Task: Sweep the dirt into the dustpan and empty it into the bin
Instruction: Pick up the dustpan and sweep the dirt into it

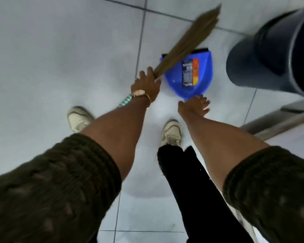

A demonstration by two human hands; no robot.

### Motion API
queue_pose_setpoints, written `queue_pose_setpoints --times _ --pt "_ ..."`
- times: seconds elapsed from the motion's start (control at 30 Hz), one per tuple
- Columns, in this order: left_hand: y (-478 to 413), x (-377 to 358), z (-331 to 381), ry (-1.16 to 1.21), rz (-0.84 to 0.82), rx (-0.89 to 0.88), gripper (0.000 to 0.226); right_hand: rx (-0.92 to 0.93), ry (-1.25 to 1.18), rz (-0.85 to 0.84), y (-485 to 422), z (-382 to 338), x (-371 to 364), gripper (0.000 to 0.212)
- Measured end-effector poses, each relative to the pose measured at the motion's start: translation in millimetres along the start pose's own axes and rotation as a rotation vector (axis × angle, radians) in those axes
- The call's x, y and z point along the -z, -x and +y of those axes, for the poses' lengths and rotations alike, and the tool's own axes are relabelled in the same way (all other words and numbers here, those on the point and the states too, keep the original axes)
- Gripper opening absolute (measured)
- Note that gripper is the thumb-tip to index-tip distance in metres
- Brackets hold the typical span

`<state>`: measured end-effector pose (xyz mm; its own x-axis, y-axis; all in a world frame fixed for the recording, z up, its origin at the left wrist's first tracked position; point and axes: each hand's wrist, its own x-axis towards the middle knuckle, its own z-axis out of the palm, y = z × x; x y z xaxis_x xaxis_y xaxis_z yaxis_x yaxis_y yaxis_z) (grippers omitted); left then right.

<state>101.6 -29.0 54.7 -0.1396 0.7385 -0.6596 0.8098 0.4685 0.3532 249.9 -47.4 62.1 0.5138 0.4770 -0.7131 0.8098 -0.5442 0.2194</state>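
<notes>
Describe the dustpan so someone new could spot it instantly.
Start at the big dark grey plastic bin at upper right. Just to its left, on the pale tiled floor, lies the bright blue plastic dustpan. It alone is blue, with an orange-and-dark label inside.

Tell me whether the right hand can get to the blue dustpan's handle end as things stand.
Probably yes. The right hand is open just beside the near end of the dustpan with nothing between them. The broom in the left hand crosses the pan's far side only.
</notes>
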Motion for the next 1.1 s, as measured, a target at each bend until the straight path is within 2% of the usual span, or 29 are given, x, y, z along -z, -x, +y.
queue_pose_setpoints --times 0.07,0.13,0.27,0.33,0.4,0.53,0.67,0.77,0.9,1.1 --pt "-17 -26 8 -0.057 0.030 -0.025 0.046 -0.036 -0.063 -0.033 -33 8 -17 0.093" --pt "-30 -47 8 -0.103 0.057 -0.049 0.044 -0.079 -0.131 -0.051 -62 14 -33 0.090" --pt "-37 -55 -5 -0.099 0.128 -0.086 0.042 -0.093 -0.260 -0.032 -86 16 -44 0.057" --pt "-33 -38 -12 -0.084 0.159 -0.098 0.042 -0.044 -0.291 0.011 -83 12 -35 0.045" --pt "-25 -9 -24 -0.074 0.188 -0.090 0.042 0.021 -0.318 0.060 -70 2 -20 0.043" --pt "4 60 -65 -0.044 0.240 -0.027 0.039 0.249 -0.114 0.167 -16 -24 16 0.047" --pt "49 137 -131 -0.004 0.330 0.118 0.038 0.523 0.087 0.177 69 -73 44 0.045" --pt "83 187 -192 0.081 0.384 0.256 0.038 0.722 0.276 0.160 138 -124 38 0.046" --pt "129 250 -296 0.181 0.475 0.476 0.037 0.833 0.412 0.102 238 -223 2 0.044" --pt "172 326 -459 0.280 0.567 0.791 0.053 0.947 0.495 0.019 334 -369 -64 0.045"
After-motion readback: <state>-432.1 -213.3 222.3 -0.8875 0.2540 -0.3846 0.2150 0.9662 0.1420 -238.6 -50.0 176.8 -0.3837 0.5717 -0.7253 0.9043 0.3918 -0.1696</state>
